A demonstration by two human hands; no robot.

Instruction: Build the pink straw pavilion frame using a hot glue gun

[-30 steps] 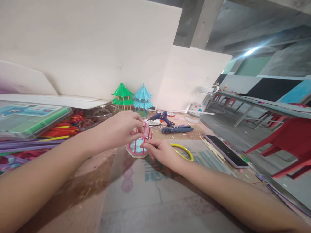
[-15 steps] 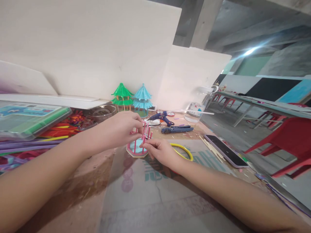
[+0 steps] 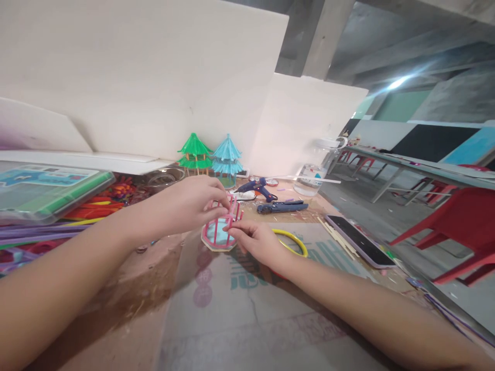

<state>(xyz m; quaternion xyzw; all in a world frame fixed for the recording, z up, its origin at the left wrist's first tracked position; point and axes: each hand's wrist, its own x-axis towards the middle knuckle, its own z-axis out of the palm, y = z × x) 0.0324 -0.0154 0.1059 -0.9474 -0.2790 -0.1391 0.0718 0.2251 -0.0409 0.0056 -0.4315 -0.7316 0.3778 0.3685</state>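
A small pink stick frame on a pink-rimmed blue base (image 3: pixel 217 234) stands on the cardboard-covered table (image 3: pixel 240 314). My left hand (image 3: pixel 193 203) pinches the top of the frame's pink sticks from the left. My right hand (image 3: pixel 257 240) rests on the table at the frame's right side, fingers pinched on one pink upright stick (image 3: pixel 229 226). Behind the frame stand a finished green pagoda model (image 3: pixel 194 153) and a blue pagoda model (image 3: pixel 227 157).
A blue glue gun (image 3: pixel 260 187), blue cutters (image 3: pixel 282 206), a yellow ring (image 3: pixel 294 239), thin sticks and a phone (image 3: pixel 361 240) lie to the right. Coloured straws (image 3: pixel 88 211) and a plastic case (image 3: pixel 46 188) fill the left. White boards stand behind; red chairs (image 3: pixel 460 221) are at right.
Both hands stay on the pink frame. My left hand has shifted slightly along the frame's top; the right hand has barely moved.
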